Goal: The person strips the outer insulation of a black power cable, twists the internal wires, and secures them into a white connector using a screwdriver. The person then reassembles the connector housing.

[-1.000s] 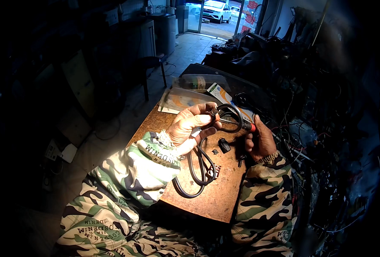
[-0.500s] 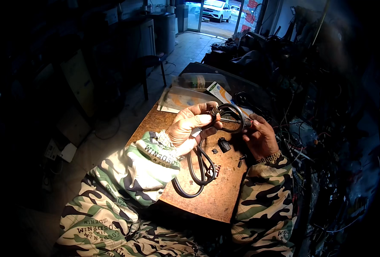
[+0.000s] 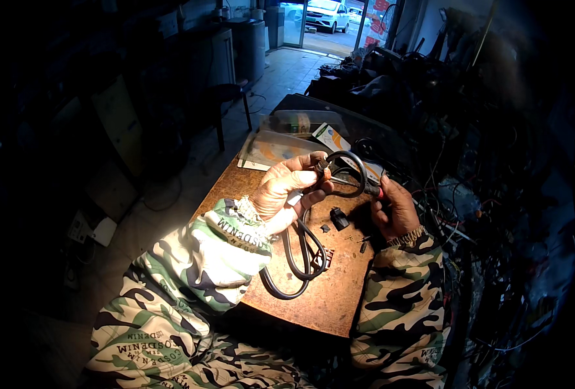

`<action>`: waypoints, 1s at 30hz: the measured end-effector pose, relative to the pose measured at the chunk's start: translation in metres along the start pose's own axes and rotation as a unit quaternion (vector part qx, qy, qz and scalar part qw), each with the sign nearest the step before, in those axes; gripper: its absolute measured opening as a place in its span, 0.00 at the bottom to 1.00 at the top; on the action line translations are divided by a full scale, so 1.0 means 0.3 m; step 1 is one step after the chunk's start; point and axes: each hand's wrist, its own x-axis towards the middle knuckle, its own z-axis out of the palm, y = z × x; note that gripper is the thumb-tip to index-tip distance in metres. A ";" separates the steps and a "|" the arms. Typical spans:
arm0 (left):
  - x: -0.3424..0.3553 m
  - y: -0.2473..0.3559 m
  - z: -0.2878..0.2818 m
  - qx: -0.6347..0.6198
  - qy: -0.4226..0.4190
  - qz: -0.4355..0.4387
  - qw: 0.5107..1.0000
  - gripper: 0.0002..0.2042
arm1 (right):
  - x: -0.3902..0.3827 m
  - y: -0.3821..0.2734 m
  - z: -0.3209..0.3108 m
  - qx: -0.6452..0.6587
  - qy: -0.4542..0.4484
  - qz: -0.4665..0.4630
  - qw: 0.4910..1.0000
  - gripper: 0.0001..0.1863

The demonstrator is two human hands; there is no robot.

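Observation:
My left hand point(image 3: 280, 194) is closed around the end of a thick black cable point(image 3: 361, 167), with a small dark connector point(image 3: 321, 168) between thumb and fingers. The cable loops up beside the fingers, and more of it hangs in coils onto the wooden table point(image 3: 326, 305). My right hand point(image 3: 399, 209) grips the red and black handle of a screwdriver point(image 3: 374, 190). Its thin shaft points left, through the loop, toward the connector; its tip is hidden by the left fingers. Below the hands lies a black plug shell point(image 3: 339, 218), beside a small black piece point(image 3: 325, 228).
Clear plastic packaging point(image 3: 278, 149) and a white and orange card pack point(image 3: 331, 137) lie at the table's far end. Small dark parts point(image 3: 363, 246) rest near the right edge. A heap of tangled wires point(image 3: 459, 214) fills the right side. A stool point(image 3: 226, 94) stands far left.
My right hand has shifted slightly right and down with the screwdriver. The cable loop has moved up and left a little, and my left hand has tilted slightly.

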 end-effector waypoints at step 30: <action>-0.004 0.000 0.001 0.028 0.024 0.004 0.999 0.15 | -0.015 -0.021 0.050 -0.041 0.025 0.028 0.998 0.11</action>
